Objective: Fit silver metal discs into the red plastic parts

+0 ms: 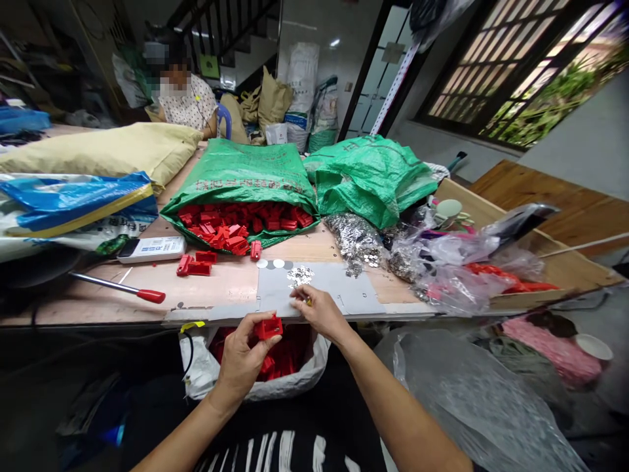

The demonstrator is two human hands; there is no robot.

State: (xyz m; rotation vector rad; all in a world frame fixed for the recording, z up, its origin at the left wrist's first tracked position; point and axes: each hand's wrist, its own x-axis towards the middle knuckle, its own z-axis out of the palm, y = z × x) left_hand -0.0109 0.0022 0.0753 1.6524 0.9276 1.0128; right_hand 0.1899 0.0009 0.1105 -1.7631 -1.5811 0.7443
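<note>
My left hand (243,354) grips a small red plastic housing (268,327) between thumb and fingers, its hollow side facing me. Below it, an open white sack (289,387) in front of my lap holds more red housings (282,357). My right hand (319,311) is at the table's front edge, its fingers drawn together; what they pinch is too small to make out. A bit of yellow shows at those fingers. Just beyond the fingertips lies a pile of small shiny metal pieces (301,276) on a grey sheet (361,288).
A green woven sack (240,167) spills red housings at the back. Right of it are another green sack (368,174), a clear bag of metal pieces (356,236) and a wooden tray (550,252). A red-handled lever (150,296) juts out left. Across the table sits a person (189,101).
</note>
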